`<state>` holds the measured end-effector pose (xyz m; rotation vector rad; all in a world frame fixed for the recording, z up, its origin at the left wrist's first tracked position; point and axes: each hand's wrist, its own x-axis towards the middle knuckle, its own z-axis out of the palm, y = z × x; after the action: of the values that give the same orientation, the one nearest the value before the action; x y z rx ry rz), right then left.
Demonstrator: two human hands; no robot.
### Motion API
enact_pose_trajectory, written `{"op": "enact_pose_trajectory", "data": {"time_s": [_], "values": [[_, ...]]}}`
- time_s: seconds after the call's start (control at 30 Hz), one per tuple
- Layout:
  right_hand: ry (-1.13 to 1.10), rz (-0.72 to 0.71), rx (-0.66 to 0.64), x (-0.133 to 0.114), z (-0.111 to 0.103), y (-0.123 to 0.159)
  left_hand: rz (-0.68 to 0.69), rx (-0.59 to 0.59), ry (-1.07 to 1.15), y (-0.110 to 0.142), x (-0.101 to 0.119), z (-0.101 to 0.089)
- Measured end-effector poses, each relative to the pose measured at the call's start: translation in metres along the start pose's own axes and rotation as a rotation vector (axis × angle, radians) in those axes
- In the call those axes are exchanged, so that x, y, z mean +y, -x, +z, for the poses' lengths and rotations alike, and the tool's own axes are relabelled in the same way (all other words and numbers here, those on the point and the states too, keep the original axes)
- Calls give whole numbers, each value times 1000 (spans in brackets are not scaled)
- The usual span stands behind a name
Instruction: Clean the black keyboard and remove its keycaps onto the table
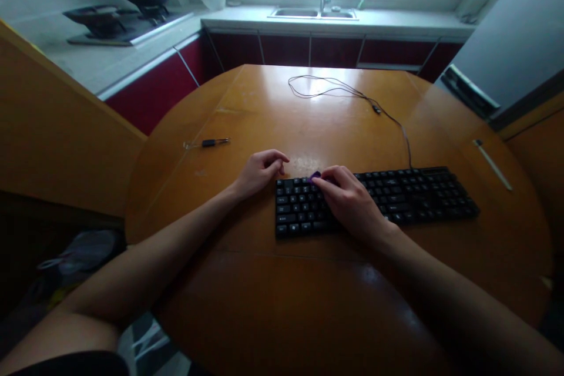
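Note:
A black keyboard lies flat on the round wooden table. Over its left part, my right hand is closed, with thumb and fingers pinching a small purple object against the upper rows of keys. Most of that object is hidden by the fingers, so its kind cannot be made out. My left hand rests on the table at the keyboard's upper left corner, its fingers curled in and nothing visible in them.
The keyboard's cable runs back to a loose coil. A pen lies at left, a thin pale stick at right. Behind stand a counter with a sink and a stove with pans. A fridge is at right.

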<state>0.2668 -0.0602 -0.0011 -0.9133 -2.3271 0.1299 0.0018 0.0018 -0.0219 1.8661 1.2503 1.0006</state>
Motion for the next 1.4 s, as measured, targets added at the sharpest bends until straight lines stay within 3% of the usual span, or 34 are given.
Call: {"op": "enact_pose_trajectory", "data": {"time_s": [0.13,0.27,0.5,0.9,1.1,1.17,1.4], "values": [[65,17,-105,3,3,-4,-5,2,-8,0,3,0],[29,32,-116,6,1,-2,0,5,-25,0,6,-1],[-18,173,98,14,-3,1,-12,4,-15,0,6,-1],[-241,-135,-166,-12,-14,20,-18,15,-3,1,5,0],[-206,58,-27,-11,-16,20,-21,16,3,2,4,0],[-194,70,-47,-13,-15,20,-19,16,-4,1,4,0],[-182,-187,-237,-35,-7,27,-16,11,-2,1,4,0]]}}
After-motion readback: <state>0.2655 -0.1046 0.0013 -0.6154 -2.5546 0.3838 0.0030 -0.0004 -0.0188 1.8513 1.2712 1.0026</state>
